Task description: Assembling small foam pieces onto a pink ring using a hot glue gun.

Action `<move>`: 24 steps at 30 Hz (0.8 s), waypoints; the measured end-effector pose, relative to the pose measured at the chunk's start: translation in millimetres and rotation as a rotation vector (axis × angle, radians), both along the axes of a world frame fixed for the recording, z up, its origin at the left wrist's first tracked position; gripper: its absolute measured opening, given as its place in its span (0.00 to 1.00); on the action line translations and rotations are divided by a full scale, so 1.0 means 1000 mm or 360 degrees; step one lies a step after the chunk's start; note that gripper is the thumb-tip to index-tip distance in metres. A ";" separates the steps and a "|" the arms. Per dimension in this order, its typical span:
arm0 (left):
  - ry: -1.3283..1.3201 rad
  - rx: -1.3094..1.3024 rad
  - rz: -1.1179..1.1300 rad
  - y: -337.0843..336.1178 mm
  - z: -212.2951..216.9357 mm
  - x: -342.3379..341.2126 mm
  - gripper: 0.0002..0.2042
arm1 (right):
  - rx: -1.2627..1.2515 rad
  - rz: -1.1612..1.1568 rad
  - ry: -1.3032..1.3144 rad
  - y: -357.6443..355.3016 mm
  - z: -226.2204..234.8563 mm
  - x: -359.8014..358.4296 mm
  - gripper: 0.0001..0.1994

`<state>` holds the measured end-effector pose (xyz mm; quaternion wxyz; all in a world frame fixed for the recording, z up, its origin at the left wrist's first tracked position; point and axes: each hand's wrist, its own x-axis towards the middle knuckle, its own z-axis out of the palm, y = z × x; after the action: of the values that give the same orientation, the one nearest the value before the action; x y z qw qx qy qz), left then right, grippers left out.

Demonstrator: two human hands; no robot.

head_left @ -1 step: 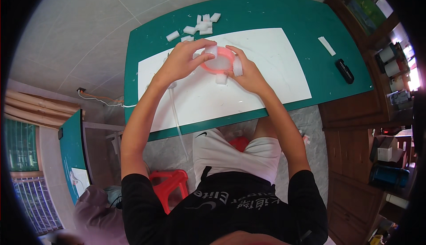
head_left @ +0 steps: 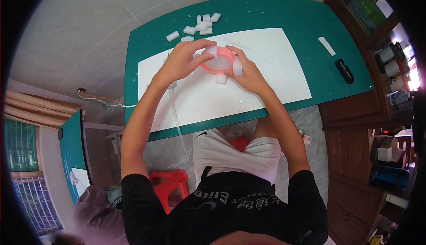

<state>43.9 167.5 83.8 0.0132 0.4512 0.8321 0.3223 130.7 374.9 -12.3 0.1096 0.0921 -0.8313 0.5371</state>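
Above the white sheet I hold a pink ring with both hands. My left hand is closed, pinching a white foam block between thumb and fingers at the ring's upper left. My right hand curls round the ring's right side, thumb and fingers on its rim. Against that side, next to the right palm, sits another white foam block. A third foam block shows at the ring's near edge. My fingers partly cover the ring.
Several loose white foam blocks lie at the back of the green table. A white strip and a black object rest at the right. One thin pale strip hangs over the front edge, near a red stool.
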 end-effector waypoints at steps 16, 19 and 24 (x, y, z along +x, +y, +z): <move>-0.0004 -0.0015 -0.0008 -0.001 0.001 0.001 0.17 | -0.0001 -0.0029 0.0030 -0.002 0.000 0.001 0.36; -0.0036 -0.0008 -0.0011 0.000 0.001 0.002 0.17 | 0.0010 -0.0033 0.0034 -0.002 -0.001 0.002 0.36; -0.0020 -0.0015 0.0004 0.000 0.001 0.001 0.17 | 0.0015 -0.0035 0.0072 -0.002 0.000 0.001 0.36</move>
<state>45.1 167.4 84.8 0.0201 0.4481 0.8341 0.3211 131.5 373.0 -12.2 0.1340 0.0955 -0.8321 0.5296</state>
